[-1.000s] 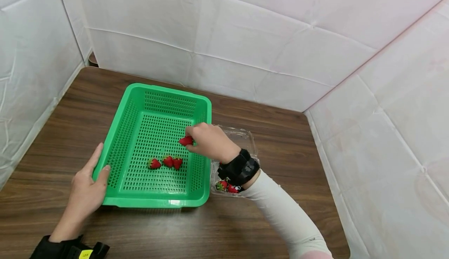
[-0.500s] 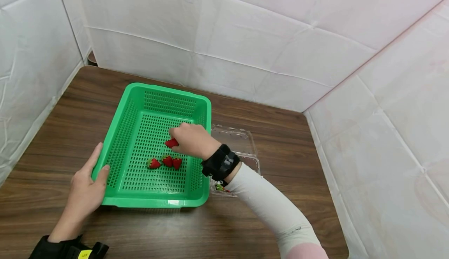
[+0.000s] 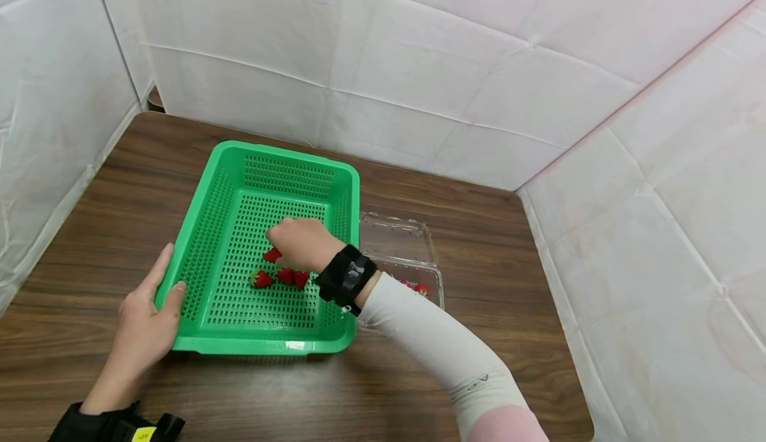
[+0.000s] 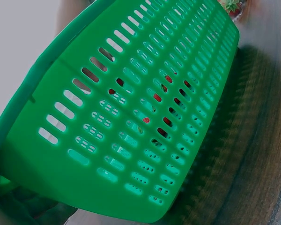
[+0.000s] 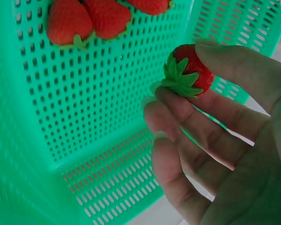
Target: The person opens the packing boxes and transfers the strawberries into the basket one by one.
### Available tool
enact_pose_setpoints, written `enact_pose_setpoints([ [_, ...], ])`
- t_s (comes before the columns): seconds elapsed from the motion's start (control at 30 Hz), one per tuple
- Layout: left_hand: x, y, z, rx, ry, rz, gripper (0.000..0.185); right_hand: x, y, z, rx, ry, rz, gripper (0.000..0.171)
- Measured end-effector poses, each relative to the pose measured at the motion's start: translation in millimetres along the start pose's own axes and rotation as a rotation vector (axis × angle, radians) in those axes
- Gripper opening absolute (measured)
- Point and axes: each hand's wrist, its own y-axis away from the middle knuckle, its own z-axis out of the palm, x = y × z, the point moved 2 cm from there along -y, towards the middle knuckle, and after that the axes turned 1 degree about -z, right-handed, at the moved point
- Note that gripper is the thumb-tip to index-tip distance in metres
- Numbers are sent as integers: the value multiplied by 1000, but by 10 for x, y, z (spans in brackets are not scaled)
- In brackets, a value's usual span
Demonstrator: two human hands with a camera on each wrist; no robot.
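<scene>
In the head view a green perforated plastic basket (image 3: 281, 345) lies on the table. My left hand (image 3: 143, 326) grips its near left corner, thumb over the rim. From the left wrist view, the slotted basket wall (image 4: 131, 112) fills most of the picture. My right hand (image 3: 304, 241) is over the basket floor and pinches a strawberry (image 5: 189, 70) between thumb and fingers, green leaves outward. Three more strawberries, such as this one at the left (image 3: 261, 279), lie in a row on the basket floor close by.
Right of the basket sits a clear plastic clamshell box (image 3: 397, 239) with its lid folded back. Strawberries (image 3: 421, 289) show in it, partly covered by my right sleeve (image 3: 443, 342). White sheeting (image 3: 419, 63) walls off the wooden table (image 3: 497, 282) at the back and sides.
My right hand has moved left and slightly nearer with the strawberry, from the basket's right side to over the row of strawberries. The left hand and basket have stayed in place.
</scene>
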Motion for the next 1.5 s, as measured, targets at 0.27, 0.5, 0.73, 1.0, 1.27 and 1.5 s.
enact_pose_setpoints([
  [0.27, -8, -5, -7, 4, 12, 6, 58, -58, -132, 116, -13, -11, -2, 5],
  [0.5, 2, -9, -19, 8, 16, 7, 58, -140, -258, 187, -27, 38, 21, 8],
  [0.73, 1, 0, -15, 5, 18, 0, 58, -235, -341, 233, -28, 149, 59, 13],
  [1.0, 23, 6, -16, -6, 34, -9, 58, -278, -388, 303, -47, 185, 82, 15],
  [1.27, 18, 9, -14, -1, -4, -2, 58, -279, -390, 343, -40, 212, 84, 17],
  [1.5, 5, 4, -5, -4, -2, -4, 58, -267, -331, 277, -14, 224, 89, 18],
])
